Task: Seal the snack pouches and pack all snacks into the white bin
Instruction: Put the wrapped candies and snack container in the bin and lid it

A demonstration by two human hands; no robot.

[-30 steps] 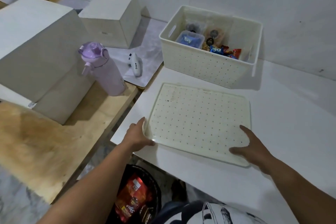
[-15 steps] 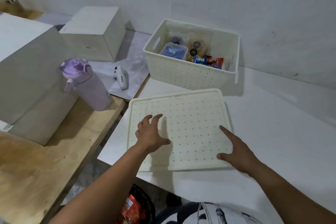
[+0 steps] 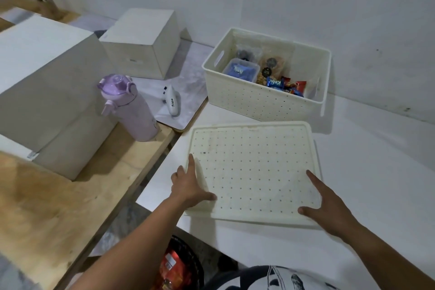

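The white perforated bin (image 3: 256,103) stands at the back of the white table, open on top. Inside it lie clear snack pouches (image 3: 270,63), a blue-filled tub (image 3: 240,70) and several small wrapped snacks (image 3: 286,83). In front of it the bin's perforated lid (image 3: 254,169) lies flat on the table. My left hand (image 3: 188,186) rests on the lid's left edge with fingers straight and thumb on top. My right hand (image 3: 329,205) lies on the lid's near right corner, fingers spread.
A lilac water bottle (image 3: 129,108) stands on the wooden bench to the left, beside white boxes (image 3: 47,92). A small white handheld sealer (image 3: 173,103) lies on a grey mat. A dark basket with red packets (image 3: 179,266) sits on the floor below the table edge.
My left hand moved from the middle of the lid to its left edge. The lid has turned slightly and sits squarer before the bin.
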